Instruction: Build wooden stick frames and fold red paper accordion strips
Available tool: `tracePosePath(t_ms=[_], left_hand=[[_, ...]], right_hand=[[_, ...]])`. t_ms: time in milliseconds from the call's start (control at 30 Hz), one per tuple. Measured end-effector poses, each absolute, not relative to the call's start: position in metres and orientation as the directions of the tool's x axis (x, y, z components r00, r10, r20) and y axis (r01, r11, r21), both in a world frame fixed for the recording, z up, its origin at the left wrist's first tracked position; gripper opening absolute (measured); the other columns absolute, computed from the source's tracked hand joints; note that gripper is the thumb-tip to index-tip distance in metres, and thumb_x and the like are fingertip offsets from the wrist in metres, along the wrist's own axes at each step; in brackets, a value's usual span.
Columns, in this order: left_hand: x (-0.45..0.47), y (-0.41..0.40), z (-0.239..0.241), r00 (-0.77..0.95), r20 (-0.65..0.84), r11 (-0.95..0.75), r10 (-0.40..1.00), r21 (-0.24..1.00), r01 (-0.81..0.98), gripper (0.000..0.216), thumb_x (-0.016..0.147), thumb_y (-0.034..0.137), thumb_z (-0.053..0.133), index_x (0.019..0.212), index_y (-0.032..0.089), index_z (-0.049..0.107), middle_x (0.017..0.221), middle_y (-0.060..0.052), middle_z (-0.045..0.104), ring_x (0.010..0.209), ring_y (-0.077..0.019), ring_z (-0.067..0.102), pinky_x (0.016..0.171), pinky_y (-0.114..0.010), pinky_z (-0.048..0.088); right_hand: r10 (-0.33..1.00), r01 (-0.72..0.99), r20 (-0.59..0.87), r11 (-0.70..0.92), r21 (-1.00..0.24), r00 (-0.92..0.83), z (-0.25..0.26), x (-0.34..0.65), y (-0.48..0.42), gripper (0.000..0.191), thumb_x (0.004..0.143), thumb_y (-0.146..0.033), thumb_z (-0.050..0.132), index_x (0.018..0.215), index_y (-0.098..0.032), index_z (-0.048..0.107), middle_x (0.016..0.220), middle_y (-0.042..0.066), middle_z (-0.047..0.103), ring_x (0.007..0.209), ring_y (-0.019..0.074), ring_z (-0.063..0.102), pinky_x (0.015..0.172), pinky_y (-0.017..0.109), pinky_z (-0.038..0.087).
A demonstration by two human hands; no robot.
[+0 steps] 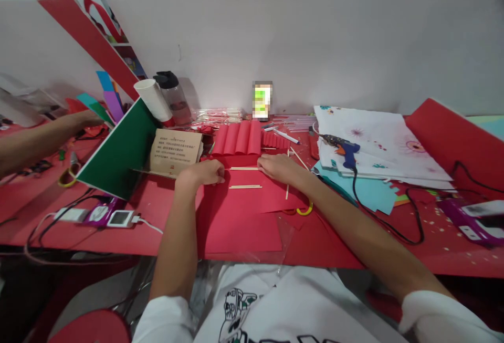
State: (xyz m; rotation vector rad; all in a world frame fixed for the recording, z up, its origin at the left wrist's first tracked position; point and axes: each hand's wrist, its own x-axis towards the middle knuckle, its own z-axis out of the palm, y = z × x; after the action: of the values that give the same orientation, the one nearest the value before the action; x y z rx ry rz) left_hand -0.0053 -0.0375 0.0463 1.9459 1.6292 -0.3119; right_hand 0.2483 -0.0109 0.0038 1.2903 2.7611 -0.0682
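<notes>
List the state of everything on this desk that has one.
left hand, curled, pressing the red sheet
right hand, palm down on that sheet
upper stick, flat between both hands
lower stick, lying loose
pleated red paper, folded
glue gun, lying down, cord attached
water bottle, upright, cap on

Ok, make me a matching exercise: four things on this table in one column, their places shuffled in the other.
Things
1. glue gun
2. paper cup
3. far stick
4. green board

Places
A. between the left hand and the right hand
B. on the white patterned paper, to the right
C. propped up on the left side
D. at the back, beside the bottle

Pairs: 1-B, 2-D, 3-A, 4-C
</notes>
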Motion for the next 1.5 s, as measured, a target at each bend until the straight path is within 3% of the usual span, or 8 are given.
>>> tracePosePath(t_ms=[267, 433, 967, 1267, 1400, 1500], left_hand=[[-0.003, -0.04, 0.049, 0.28, -0.564, -0.138, 0.777, 0.282, 0.95, 0.02, 0.075, 0.029, 0.072, 0.092, 0.018, 0.072, 0.092, -0.006, 0.074, 0.076, -0.0177, 0.064, 0.064, -0.023, 0.049], [-0.002, -0.036, 0.043, 0.265, -0.609, -0.114, 0.748, 0.275, 0.955, 0.019, 0.072, 0.029, 0.074, 0.088, 0.018, 0.071, 0.093, -0.006, 0.074, 0.073, -0.0165, 0.063, 0.059, -0.022, 0.044], [-0.007, -0.028, 0.029, 0.299, -0.6, -0.139, 0.742, 0.299, 0.944, 0.015, 0.07, 0.029, 0.074, 0.08, 0.018, 0.071, 0.081, -0.004, 0.074, 0.069, -0.0158, 0.061, 0.053, -0.02, 0.04], [-0.016, -0.018, 0.009, 0.357, -0.595, -0.16, 0.72, 0.358, 0.92, 0.02, 0.066, 0.034, 0.076, 0.076, 0.017, 0.07, 0.07, -0.002, 0.07, 0.067, -0.0165, 0.062, 0.056, -0.022, 0.043], [-0.009, -0.026, 0.024, 0.335, -0.59, -0.151, 0.735, 0.339, 0.928, 0.018, 0.066, 0.031, 0.075, 0.076, 0.017, 0.07, 0.069, -0.002, 0.069, 0.065, -0.0158, 0.06, 0.056, -0.023, 0.044], [-0.006, -0.028, 0.029, 0.281, -0.597, -0.115, 0.751, 0.302, 0.946, 0.017, 0.066, 0.029, 0.075, 0.077, 0.017, 0.07, 0.069, -0.001, 0.068, 0.066, -0.0157, 0.059, 0.057, -0.022, 0.044]], right_hand=[[0.768, 0.772, -0.086, 0.636, -0.02, -0.635, -0.004, 0.25, -0.011, 0.023, 0.103, -0.031, 0.046, 0.112, -0.017, 0.063, 0.119, 0.011, 0.067, 0.1, 0.023, 0.065, 0.069, 0.028, 0.035], [0.775, 0.777, -0.084, 0.629, 0.003, -0.627, -0.006, 0.248, -0.009, 0.026, 0.104, -0.026, 0.041, 0.111, -0.016, 0.064, 0.118, 0.012, 0.067, 0.1, 0.0234, 0.065, 0.071, 0.028, 0.037], [0.771, 0.771, -0.051, 0.636, 0.022, -0.635, -0.005, 0.245, -0.011, 0.026, 0.103, -0.027, 0.042, 0.11, -0.017, 0.065, 0.116, 0.011, 0.069, 0.098, 0.0235, 0.066, 0.066, 0.029, 0.036], [0.778, 0.779, -0.051, 0.627, 0.001, -0.626, 0.002, 0.251, -0.012, 0.027, 0.103, -0.028, 0.041, 0.112, -0.018, 0.064, 0.118, 0.012, 0.069, 0.102, 0.0242, 0.066, 0.072, 0.028, 0.04], [0.856, 0.855, 0.0, 0.517, -0.043, -0.518, 0.013, 0.277, -0.017, 0.019, 0.099, -0.031, 0.05, 0.104, -0.021, 0.064, 0.113, 0.009, 0.072, 0.101, 0.0237, 0.066, 0.071, 0.028, 0.039], [0.915, 0.919, -0.079, 0.393, -0.043, -0.395, 0.015, 0.305, -0.023, 0.02, 0.095, -0.038, 0.058, 0.104, -0.021, 0.062, 0.106, 0.009, 0.073, 0.094, 0.0248, 0.067, 0.065, 0.028, 0.035]])
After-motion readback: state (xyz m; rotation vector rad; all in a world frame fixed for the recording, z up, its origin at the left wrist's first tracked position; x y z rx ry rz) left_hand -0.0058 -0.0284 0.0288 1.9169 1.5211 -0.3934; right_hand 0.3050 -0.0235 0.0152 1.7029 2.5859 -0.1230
